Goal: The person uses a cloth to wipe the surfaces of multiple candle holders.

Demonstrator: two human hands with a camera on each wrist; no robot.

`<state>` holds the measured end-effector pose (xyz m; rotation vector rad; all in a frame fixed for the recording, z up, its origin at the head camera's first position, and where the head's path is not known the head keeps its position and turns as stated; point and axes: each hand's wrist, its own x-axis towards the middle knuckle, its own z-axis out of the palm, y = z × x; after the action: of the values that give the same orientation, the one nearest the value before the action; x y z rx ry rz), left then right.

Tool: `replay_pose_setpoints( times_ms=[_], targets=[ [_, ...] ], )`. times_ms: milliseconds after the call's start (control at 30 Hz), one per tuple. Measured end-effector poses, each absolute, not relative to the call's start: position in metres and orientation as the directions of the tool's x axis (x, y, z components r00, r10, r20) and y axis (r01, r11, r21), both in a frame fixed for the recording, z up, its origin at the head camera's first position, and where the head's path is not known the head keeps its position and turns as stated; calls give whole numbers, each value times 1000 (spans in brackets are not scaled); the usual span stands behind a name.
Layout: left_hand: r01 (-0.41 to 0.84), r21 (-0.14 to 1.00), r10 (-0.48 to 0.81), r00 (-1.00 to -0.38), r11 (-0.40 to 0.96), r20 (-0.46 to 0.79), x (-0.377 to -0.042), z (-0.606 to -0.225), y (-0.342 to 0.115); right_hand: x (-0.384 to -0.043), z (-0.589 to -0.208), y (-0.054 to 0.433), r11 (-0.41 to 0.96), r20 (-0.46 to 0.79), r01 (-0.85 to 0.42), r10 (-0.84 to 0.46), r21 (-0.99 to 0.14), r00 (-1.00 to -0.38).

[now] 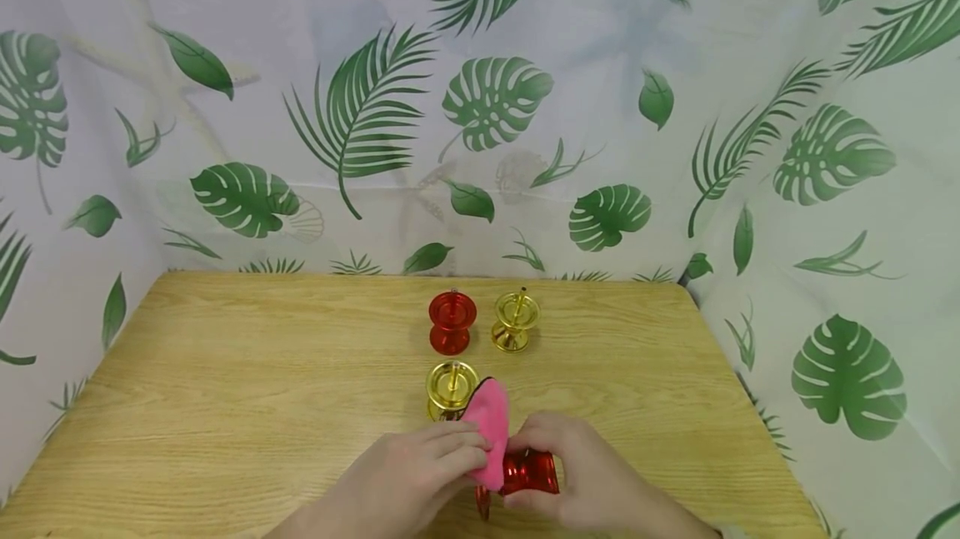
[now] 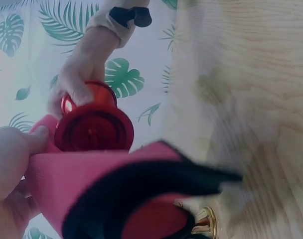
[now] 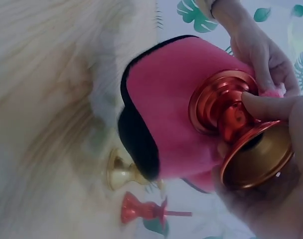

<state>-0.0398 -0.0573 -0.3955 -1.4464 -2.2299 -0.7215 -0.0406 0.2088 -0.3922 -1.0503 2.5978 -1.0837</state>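
Note:
In the head view my left hand [image 1: 416, 468] holds a pink cloth [image 1: 489, 439] with black edging, fingers bent over it. Its folds lie against the dish end of a red metallic candle holder [image 1: 531, 472]. My right hand [image 1: 592, 472] grips that candle holder by its waist and base, keeping it tipped on its side. Seen from the right wrist, the hollow base of the red candle holder [image 3: 258, 157] faces the camera, gold inside. The left wrist view shows its round dish [image 2: 94, 130] above the cloth [image 2: 91, 184].
A gold candle holder [image 1: 452, 385] stands just beyond the cloth on the wooden table [image 1: 262, 389]. Further back are an upright red candle holder [image 1: 452, 326] and another gold one [image 1: 515, 322], each with a spike. Leaf-patterned sheeting [image 1: 360, 122] surrounds the table.

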Motion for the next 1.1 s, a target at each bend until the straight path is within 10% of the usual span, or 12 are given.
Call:
replay_pose_setpoints(
  times_ms=[167, 367, 500, 833, 1100],
  targets=[
    [862, 420, 697, -485, 283, 528, -42, -391, -59, -37, -389, 214, 459, 325, -788, -734, -410, -597],
    [780, 554, 710, -564, 291, 422, -45, -388, -62, -43, -387, 214, 282, 522, -957, -827, 61, -210],
    [750, 591, 709, -587, 295, 390, -45, -387, -65, -44, -387, 212, 215, 567, -961, -819, 171, -83],
    [913, 323, 680, -402, 249, 613, -43, -383, -65, -45, -388, 212, 264, 586, -950, -748, -169, -312],
    [949, 101, 691, -288, 299, 663, -42, -382, -64, -39, -390, 208, 378, 428, -774, -669, -507, -607]
  ],
)
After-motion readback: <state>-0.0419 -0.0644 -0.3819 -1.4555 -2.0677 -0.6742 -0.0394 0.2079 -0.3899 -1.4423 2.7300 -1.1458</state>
